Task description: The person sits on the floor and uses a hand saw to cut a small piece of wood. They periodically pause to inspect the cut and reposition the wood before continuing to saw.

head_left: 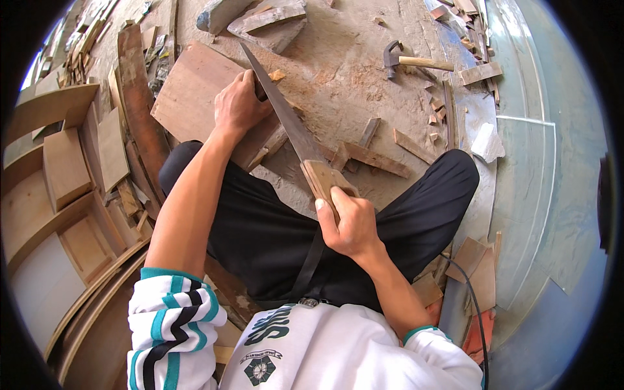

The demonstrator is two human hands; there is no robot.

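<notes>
My right hand point(349, 222) is closed round the wooden handle of a handsaw point(283, 107). Its long tapering blade slants up and away to the left, with the tip at the far end. Just left of the blade, my left hand point(242, 104) is closed on the edge of a piece of wood, its fingertips partly hidden. Under and beside that hand lies a flat reddish-brown wooden board point(195, 84), tilted on the ground beyond my left knee. Whether the blade's teeth touch wood I cannot tell.
A claw hammer point(422, 63) lies on the dusty ground at the far right. Nailed wood strips point(377, 158) sit between my knees. Wooden panels point(68, 169) crowd the left, a stone block point(270, 23) lies ahead, and a black cable point(478, 299) runs at my right.
</notes>
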